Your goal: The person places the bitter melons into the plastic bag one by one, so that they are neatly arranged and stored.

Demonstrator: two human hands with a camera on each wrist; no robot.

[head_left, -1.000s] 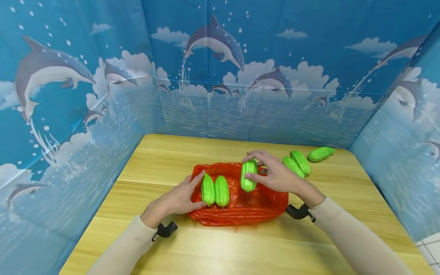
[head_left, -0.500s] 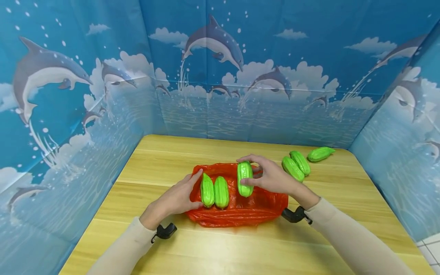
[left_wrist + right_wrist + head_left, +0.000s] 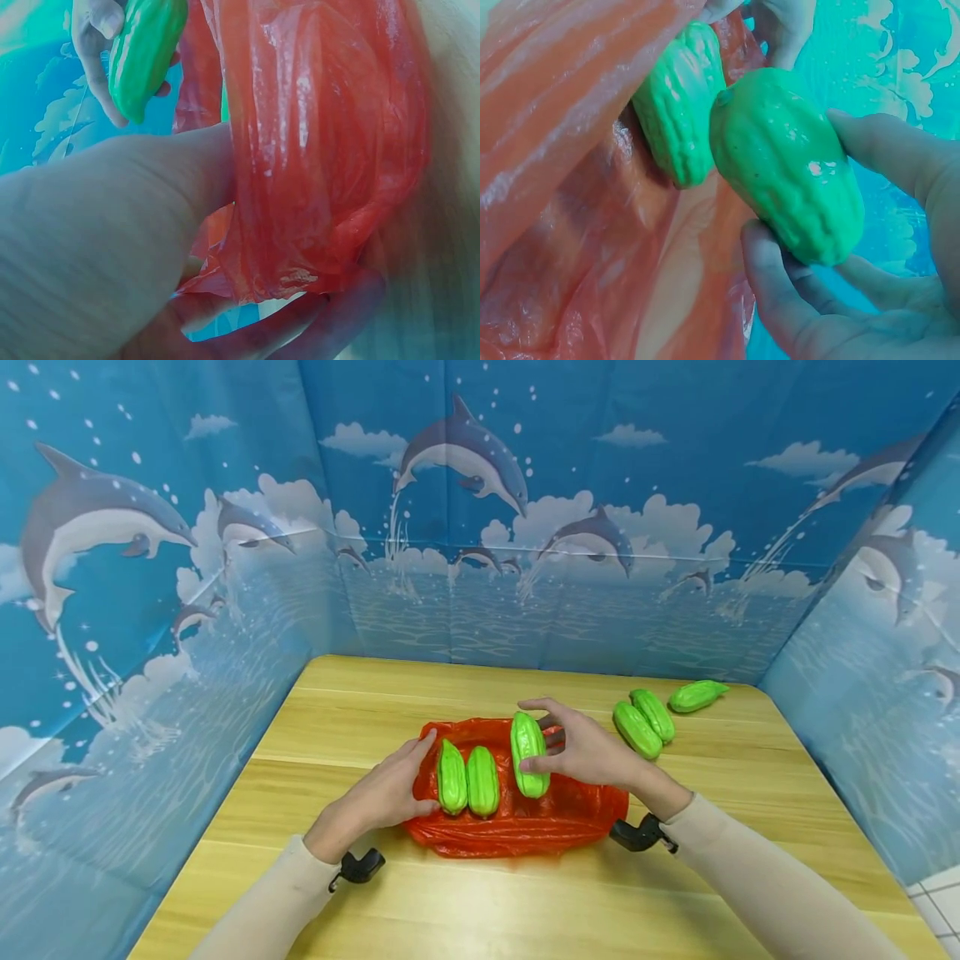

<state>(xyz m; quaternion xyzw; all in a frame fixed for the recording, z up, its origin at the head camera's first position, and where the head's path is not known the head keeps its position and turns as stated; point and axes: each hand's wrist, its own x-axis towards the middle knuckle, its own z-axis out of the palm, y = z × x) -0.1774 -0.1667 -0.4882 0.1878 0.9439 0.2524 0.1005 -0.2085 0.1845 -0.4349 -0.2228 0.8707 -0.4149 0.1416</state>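
A red plastic bag (image 3: 517, 837) lies spread wide on the table, its mouth facing up. At its left side my left hand (image 3: 384, 785) grips the rim, thumb inside and fingers outside against the plastic (image 3: 315, 165). Two glossy green bitter melons lie side by side in the bag, a left one with a pointed tip (image 3: 452, 777) and a right one (image 3: 483, 781). Over the bag's right half, my right hand (image 3: 588, 750) holds another bitter melon (image 3: 528, 756) between thumb and fingers. In the right wrist view this held bitter melon (image 3: 787, 165) partly overlaps one in the bag.
Three more bitter melons rest at the back right of the wooden table (image 3: 450, 910): a near one (image 3: 637, 730), one beside it (image 3: 652, 715) and one farther back (image 3: 697, 696). A dolphin-printed curtain (image 3: 480, 593) closes off the back and sides.
My right hand has carried its bitter melon a little left and down toward the two in the bag. My left hand stays at the bag's left rim, having shifted only slightly.
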